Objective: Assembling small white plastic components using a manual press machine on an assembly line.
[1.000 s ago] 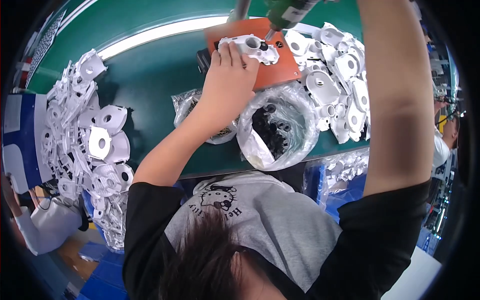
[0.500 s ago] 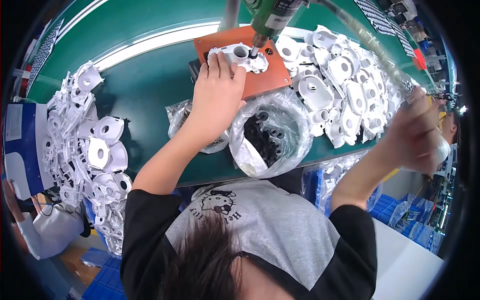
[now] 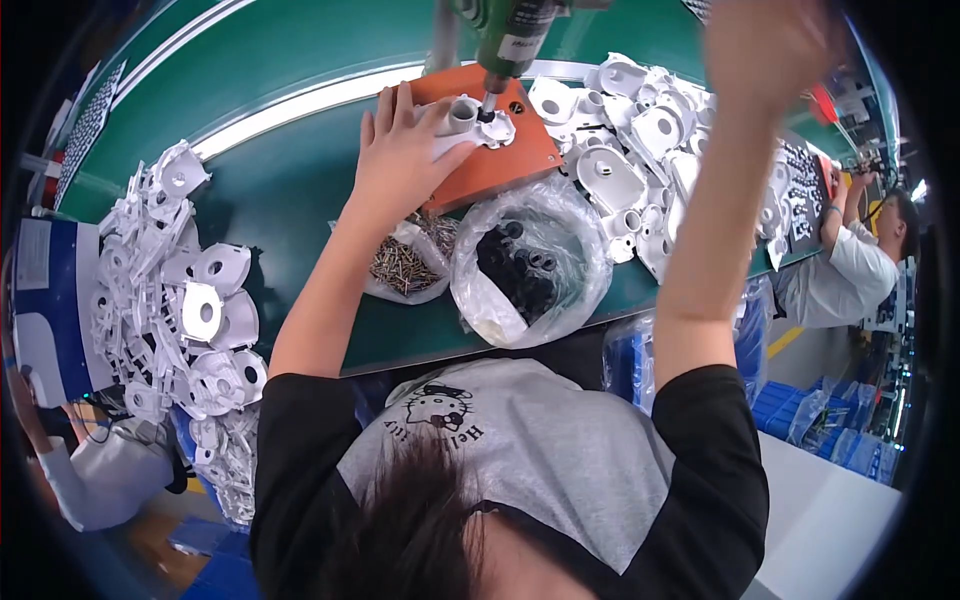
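Note:
A white plastic housing with a round tube lies on an orange fixture block. My left hand rests over the housing's left end, fingers spread and thumb stretched along its near side. The green power tool hangs above, its bit down at a black piece on the housing. My right hand is raised at the upper right, smeared by motion; its fingers and anything in them cannot be made out.
Near the block stand a clear bag of black parts and a bag of screws. White housings are heaped to the right and left on the green table. Another person works at the far right.
My right hand has swung up and inward from the right side. My left hand has shifted left and its fingers have spread. The screw bag is now more exposed.

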### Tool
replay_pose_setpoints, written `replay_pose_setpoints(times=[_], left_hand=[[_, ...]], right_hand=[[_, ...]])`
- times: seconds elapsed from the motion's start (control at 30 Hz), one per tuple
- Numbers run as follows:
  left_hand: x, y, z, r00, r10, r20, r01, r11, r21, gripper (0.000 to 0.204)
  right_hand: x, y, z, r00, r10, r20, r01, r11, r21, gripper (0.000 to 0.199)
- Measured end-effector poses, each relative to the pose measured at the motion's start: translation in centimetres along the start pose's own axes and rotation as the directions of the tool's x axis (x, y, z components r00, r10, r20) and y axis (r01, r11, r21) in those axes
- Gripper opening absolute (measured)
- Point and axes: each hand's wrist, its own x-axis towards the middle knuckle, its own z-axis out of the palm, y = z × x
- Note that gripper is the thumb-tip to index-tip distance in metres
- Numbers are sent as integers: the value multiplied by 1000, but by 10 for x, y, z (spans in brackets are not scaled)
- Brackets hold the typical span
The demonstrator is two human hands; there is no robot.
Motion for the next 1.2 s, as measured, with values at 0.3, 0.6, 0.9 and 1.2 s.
replay_pose_setpoints(times=[0.3, 0.6, 0.9, 1.2], left_hand=[[13, -5, -37, 993, -94, 70, 117, 818, -564, 32], [19, -77, -56, 876, -480, 34, 351, 589, -728, 33], [9, -154, -54, 614, -625, -482, 603, 766, -224, 71], [-19, -237, -65, 283, -816, -504, 853, 454, -256, 68]], right_hand=[[-31, 76, -42, 919, 230, 321, -150, 956, -254, 30], [-143, 9, -150, 916, 372, 150, -139, 644, -753, 18], [-159, 26, -168, 847, 451, 280, 219, 183, -958, 43], [-161, 41, -176, 861, 485, 150, 196, -46, -979, 45]])
